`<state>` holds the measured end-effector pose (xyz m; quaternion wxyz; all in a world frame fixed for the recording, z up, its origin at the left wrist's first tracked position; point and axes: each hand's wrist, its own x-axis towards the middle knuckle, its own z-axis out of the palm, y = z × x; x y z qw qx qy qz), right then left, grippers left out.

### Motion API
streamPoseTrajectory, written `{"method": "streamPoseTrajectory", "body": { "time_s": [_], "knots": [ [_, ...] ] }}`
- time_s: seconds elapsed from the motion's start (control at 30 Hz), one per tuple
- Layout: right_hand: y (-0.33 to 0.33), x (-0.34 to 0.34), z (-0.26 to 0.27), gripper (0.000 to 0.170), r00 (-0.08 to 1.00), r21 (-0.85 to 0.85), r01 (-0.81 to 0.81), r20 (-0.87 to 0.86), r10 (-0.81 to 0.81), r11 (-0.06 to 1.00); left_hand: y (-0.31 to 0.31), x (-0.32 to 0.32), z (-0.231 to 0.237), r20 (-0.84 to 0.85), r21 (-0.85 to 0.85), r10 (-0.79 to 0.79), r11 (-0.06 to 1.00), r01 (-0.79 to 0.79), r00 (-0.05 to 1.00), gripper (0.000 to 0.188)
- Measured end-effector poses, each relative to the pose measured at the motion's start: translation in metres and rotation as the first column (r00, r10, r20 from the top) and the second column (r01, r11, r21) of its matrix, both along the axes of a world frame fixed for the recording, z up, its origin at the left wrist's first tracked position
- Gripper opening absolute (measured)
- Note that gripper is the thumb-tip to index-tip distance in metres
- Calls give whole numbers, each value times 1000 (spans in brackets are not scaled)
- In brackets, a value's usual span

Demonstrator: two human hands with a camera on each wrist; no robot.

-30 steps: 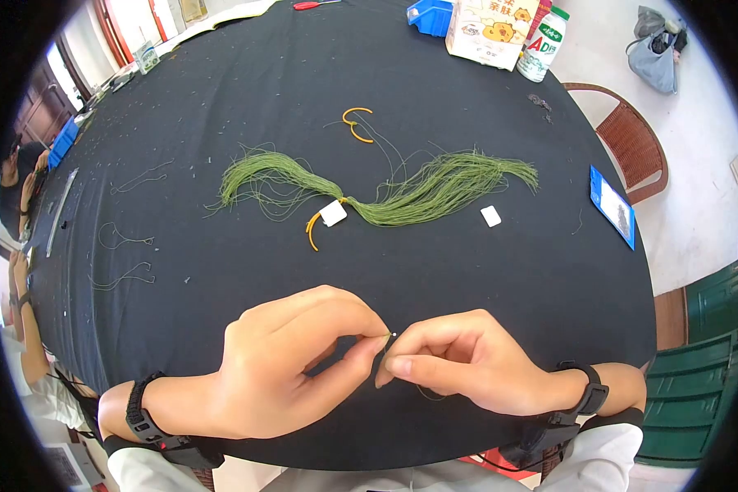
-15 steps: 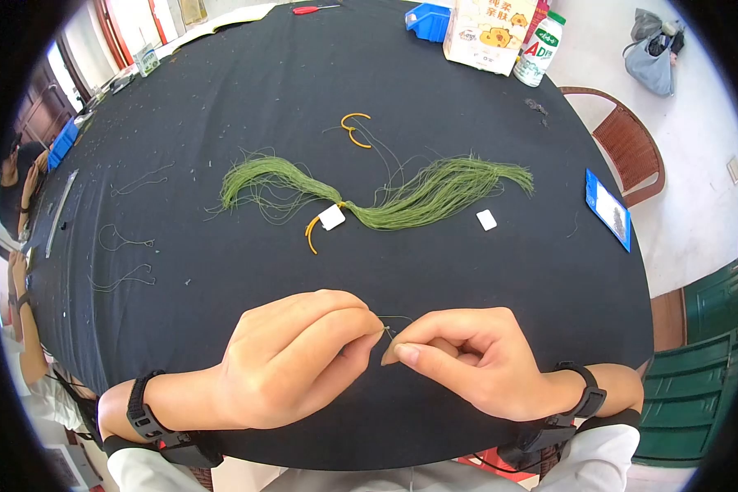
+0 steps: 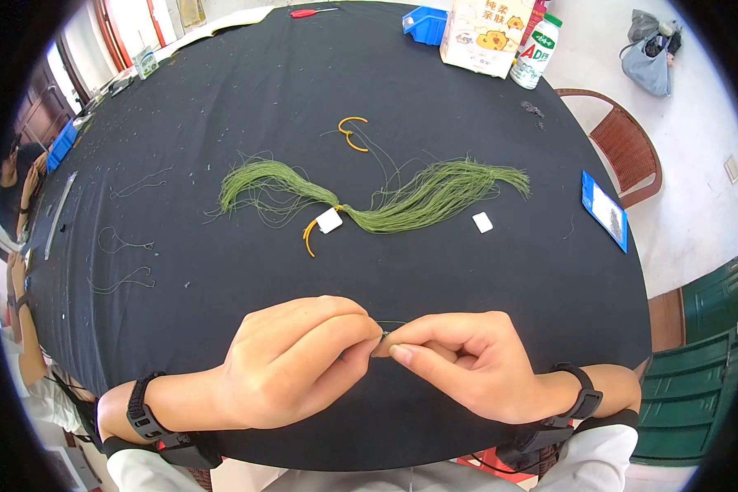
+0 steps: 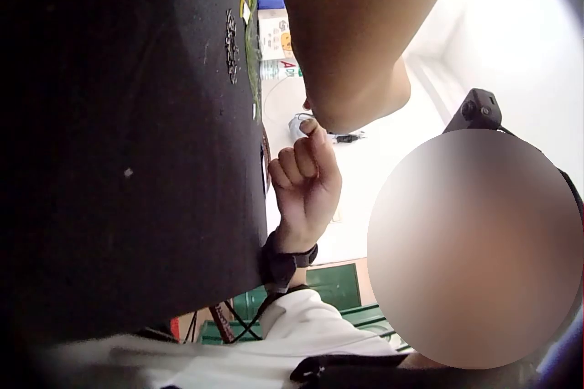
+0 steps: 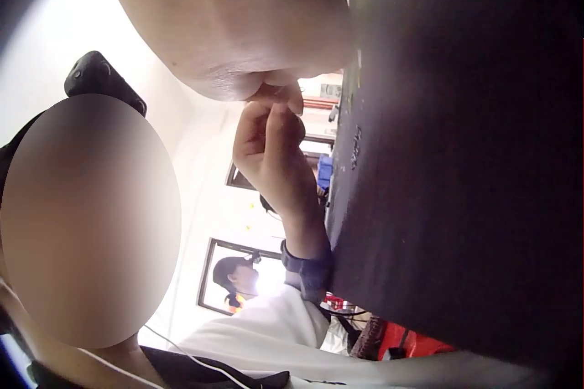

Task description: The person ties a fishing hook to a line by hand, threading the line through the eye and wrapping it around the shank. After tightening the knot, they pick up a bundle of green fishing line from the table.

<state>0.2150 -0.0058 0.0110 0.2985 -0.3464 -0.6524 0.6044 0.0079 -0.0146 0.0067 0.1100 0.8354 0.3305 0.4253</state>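
Note:
In the head view the left hand (image 3: 299, 361) and the right hand (image 3: 476, 361) meet fingertip to fingertip near the table's front edge. Both pinch a thin green thread (image 3: 395, 321), which arches just above the fingertips; a tiny dark bit shows between them. The left wrist view shows the right hand (image 4: 306, 179) with thumb and forefinger together and the other fingers curled. In the right wrist view the left hand (image 5: 274, 147) pinches at the right hand's fingertips; the thread is too small to make out there.
Beyond the hands lie a green thread bundle (image 3: 418, 205), white tags (image 3: 482, 222) and yellow ties (image 3: 353, 133). A blue packet (image 3: 605, 211) is at the right; a bottle (image 3: 536, 53), paper bag (image 3: 481, 37) and blue bin (image 3: 425, 25) stand at the back. Loose threads (image 3: 123, 280) lie left.
The fingertips of both hands have come together, closing the small gap between them. The thread loop above them looks flatter and shorter than half a second ago.

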Motion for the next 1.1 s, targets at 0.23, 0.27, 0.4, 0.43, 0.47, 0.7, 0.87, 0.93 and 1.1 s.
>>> {"method": "streamPoseTrajectory", "body": {
  "time_s": [0.23,0.27,0.4,0.43,0.47,0.7,0.87,0.93,1.1],
  "knots": [
    [-1,1,5,8,994,148,17,102,-33,989,1,0,1,-35,60,-39,997,41,999,25],
    [0,1,6,7,993,187,9,117,-32,982,1,0,0,-38,58,-44,997,46,998,25],
    [0,1,10,4,988,323,-11,152,-40,946,1,-1,-4,-38,63,-60,996,62,997,24],
    [0,1,9,4,988,343,-14,149,-39,939,1,-1,-3,-44,68,-63,996,65,997,24],
    [1,2,9,4,989,363,-18,146,-38,931,1,-1,-3,-50,73,-65,995,69,997,24],
    [5,1,13,4,990,483,13,118,-80,876,0,-1,-3,-51,71,-93,993,96,994,24],
    [9,3,12,5,987,467,12,134,-84,884,0,0,-3,-40,60,-90,994,93,995,24],
    [10,3,11,6,988,473,10,130,-81,881,0,0,-3,-29,57,-93,994,94,995,24],
    [13,4,8,8,990,475,9,117,-73,880,0,1,-3,-5,55,-109,993,109,994,23]
  ]
}}
